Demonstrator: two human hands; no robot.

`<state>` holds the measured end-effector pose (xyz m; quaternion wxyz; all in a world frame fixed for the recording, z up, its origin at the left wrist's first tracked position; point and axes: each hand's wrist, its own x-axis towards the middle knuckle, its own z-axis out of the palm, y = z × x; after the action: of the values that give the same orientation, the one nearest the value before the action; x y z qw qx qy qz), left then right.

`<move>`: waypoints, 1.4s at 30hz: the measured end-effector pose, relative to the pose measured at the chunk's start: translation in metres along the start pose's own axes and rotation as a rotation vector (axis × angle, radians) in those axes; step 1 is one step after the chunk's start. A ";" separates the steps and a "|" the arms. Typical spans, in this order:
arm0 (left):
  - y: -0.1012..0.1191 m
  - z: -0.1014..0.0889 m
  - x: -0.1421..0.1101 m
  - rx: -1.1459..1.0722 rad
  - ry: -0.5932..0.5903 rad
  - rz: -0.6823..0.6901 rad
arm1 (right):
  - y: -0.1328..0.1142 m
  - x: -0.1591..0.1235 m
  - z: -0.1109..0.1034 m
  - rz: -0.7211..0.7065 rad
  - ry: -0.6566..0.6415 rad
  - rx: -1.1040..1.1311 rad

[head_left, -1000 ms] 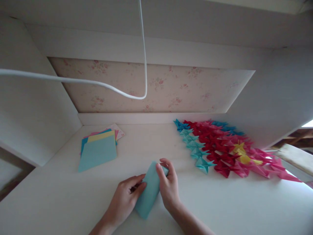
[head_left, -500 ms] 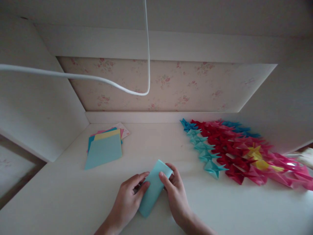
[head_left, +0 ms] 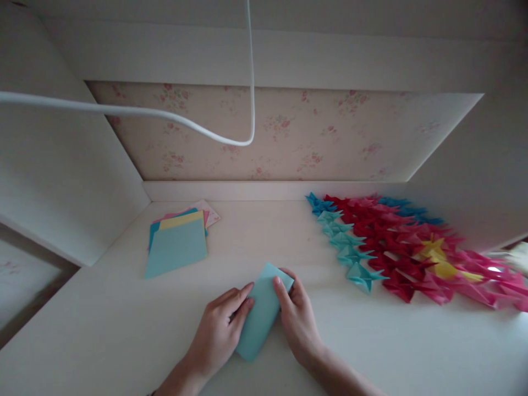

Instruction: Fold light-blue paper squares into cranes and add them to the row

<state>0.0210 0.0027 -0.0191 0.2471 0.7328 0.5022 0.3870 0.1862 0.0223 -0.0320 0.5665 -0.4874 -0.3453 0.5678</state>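
Note:
A light teal sheet of origami paper (head_left: 260,319), folded into a long rectangle, is held at a slant between my hands just above or on the white desk. My left hand (head_left: 223,324) pinches its left long edge, thumb and forefinger close together. At the upper right corner, my right hand (head_left: 299,313) grips the paper with the thumb on top and the fingers curled behind it. Those right fingers are partly hidden by the paper.
A fanned stack of coloured paper squares (head_left: 177,245), teal on top, lies at the left. Rows of folded paper stars (head_left: 391,247) in teal, blue, red, pink and yellow cover the right of the desk (head_left: 124,335). A white cable (head_left: 185,120) hangs in front.
My left thumb and forefinger have shifted up along the paper's left edge and closed together. The folded paper looks slightly wider. The camera view has tilted a little.

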 end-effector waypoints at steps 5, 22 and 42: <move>-0.002 0.000 -0.001 0.030 0.015 0.017 | 0.000 0.002 0.000 -0.014 0.027 -0.076; -0.007 0.001 -0.002 0.073 0.088 -0.037 | 0.001 0.001 0.002 0.039 -0.126 0.005; 0.007 -0.001 -0.007 0.076 -0.037 -0.035 | -0.003 -0.002 0.006 0.049 -0.128 -0.053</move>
<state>0.0227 -0.0063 -0.0150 0.2350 0.7399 0.5246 0.3495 0.1810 0.0214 -0.0268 0.5162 -0.4733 -0.3836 0.6020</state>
